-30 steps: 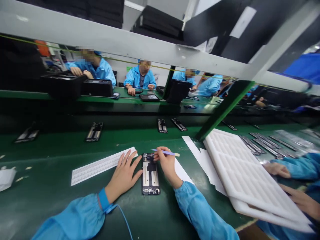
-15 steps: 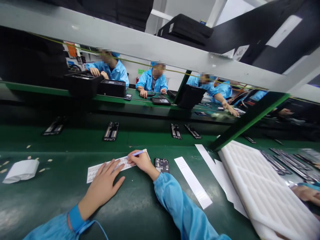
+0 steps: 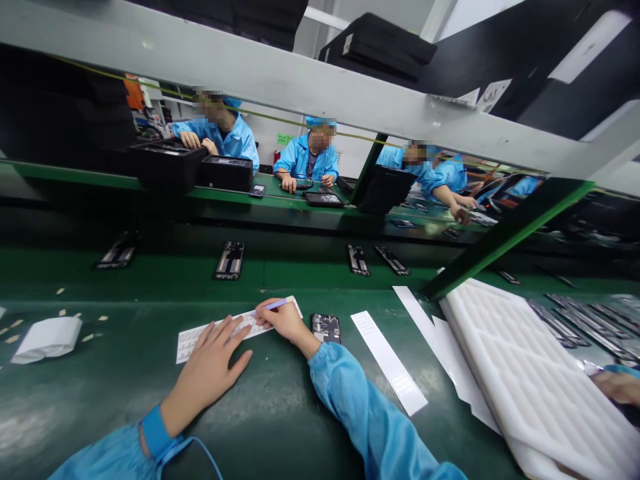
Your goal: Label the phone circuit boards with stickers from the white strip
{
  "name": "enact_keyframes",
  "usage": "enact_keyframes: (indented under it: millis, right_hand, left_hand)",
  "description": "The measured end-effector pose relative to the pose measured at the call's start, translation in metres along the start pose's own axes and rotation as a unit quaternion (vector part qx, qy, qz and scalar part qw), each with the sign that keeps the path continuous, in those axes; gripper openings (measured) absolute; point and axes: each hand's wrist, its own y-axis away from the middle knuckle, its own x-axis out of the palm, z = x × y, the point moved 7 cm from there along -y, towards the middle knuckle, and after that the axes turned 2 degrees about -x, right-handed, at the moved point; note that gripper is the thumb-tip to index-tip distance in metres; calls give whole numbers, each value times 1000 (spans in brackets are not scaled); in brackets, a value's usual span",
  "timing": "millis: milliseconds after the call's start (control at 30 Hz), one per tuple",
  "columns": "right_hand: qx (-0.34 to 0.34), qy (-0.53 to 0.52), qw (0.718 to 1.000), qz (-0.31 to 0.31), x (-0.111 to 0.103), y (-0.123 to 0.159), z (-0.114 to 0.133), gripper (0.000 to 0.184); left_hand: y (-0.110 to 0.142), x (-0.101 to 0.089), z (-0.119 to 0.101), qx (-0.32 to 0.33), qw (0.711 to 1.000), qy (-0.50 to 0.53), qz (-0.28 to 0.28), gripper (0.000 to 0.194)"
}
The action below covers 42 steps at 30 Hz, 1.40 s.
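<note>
A white sheet strip (image 3: 189,341) printed with rows of small grey marks lies slantwise on the green bench. My left hand (image 3: 213,363) rests on it palm down, fingers outstretched, a blue band round the wrist. Over the strip's right part, my right hand (image 3: 286,321) pinches a slim pale-purple pen-shaped tool (image 3: 276,304). The tool's working tip is hidden by the fingers. Just right of that hand lies an opened phone (image 3: 326,327) with its circuit board showing, partly covered by my sleeve.
Another white strip (image 3: 390,363) and more white sheets (image 3: 457,367) lie rightward, beside a white foam tray (image 3: 530,373). Crumpled white paper (image 3: 47,339) sits left among small scraps. Several phone frames (image 3: 230,260) lie along the back. A green post (image 3: 510,240) slants up. Co-workers sit opposite.
The view has shifted slightly. The phone frames at the back sit a little further right. A co-worker's arm at the right has moved. My hands keep almost the same pose on the strip.
</note>
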Motion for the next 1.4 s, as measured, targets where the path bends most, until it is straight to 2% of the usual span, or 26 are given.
enact_keyframes:
  millis: [267, 400, 467, 567, 700, 800, 867, 967, 1167, 1400]
  right_hand:
    - [11, -38, 999, -14, 1, 0, 3, 39]
    - [-11, -73, 995, -68, -10, 14, 27, 41]
    - [-41, -85, 991, -97, -28, 39, 45, 41]
    - [-60, -73, 986, -134, -65, 100, 58, 39]
    - [-9, -44, 980, -194, -108, 189, 34, 37]
    - [17, -38, 976, -212, -119, 225, 10, 39]
    - [17, -29, 978, -206, -118, 230, 2, 39]
    - [15, -27, 981, -192, -115, 226, -1, 40]
    - [12, -21, 983, -183, -116, 225, 0, 39]
    - [10, -23, 982, -185, -116, 226, -1, 39]
  left_hand:
    - [-1, 0, 0, 2, 1000, -13, 8, 48]
    - [-1, -7, 0, 14, 999, -24, -26, 48]
    - [0, -16, -4, 28, 997, -25, -66, 49]
    - [3, -24, -24, 71, 992, 14, -99, 46]
    - [13, -19, -82, 154, 983, 76, -64, 43]
    - [20, -11, -133, 223, 972, 70, -31, 46]
    - [21, -7, -155, 244, 967, 62, -20, 47]
    - [18, -6, -168, 248, 966, 71, -12, 43]
    - [16, 0, -165, 257, 963, 85, 17, 42]
    - [17, 0, -165, 264, 962, 75, 16, 42]
